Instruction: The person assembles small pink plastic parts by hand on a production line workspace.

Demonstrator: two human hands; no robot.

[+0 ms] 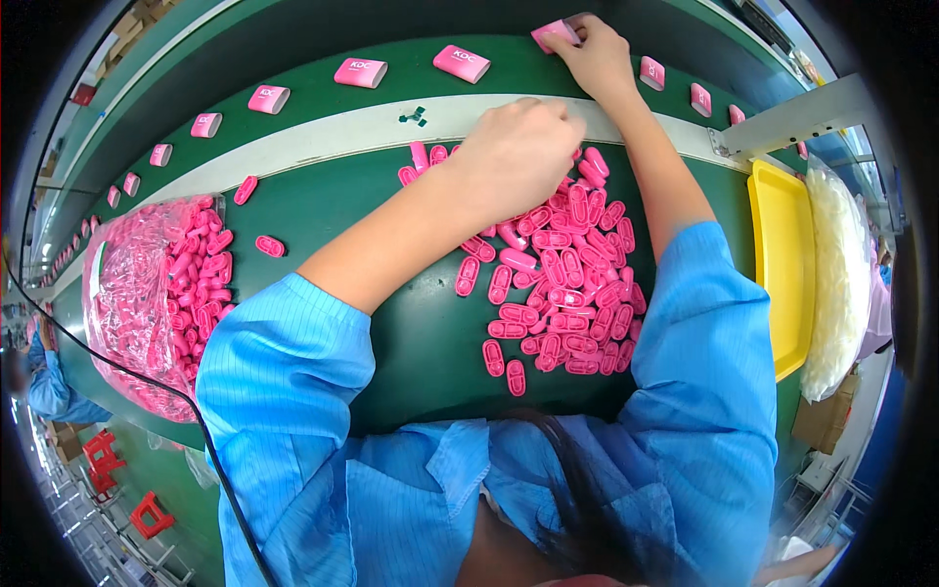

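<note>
My right hand (599, 61) reaches to the far green belt, its thumb and fingers closed on a pink flattened oval case (554, 36). Nearer to me, my left hand (523, 157) is curled above the upper edge of a loose pile of small pink oval plastic caps (572, 269). Its fingertips are turned away, so whatever they hold is hidden. Most of the caps lie with their hollow side up. Other pink cases stand spaced along the belt, one (462, 64) left of my right hand and another (652, 72) to its right.
A clear bag (127, 293) spilling more pink caps lies at the left. Two stray caps (270, 246) rest near it. At the right stand a yellow tray (782, 264) and a bag of whitish contents (839, 284). A pale rail (333, 137) separates table and belt; a metal bracket (792, 132) crosses it.
</note>
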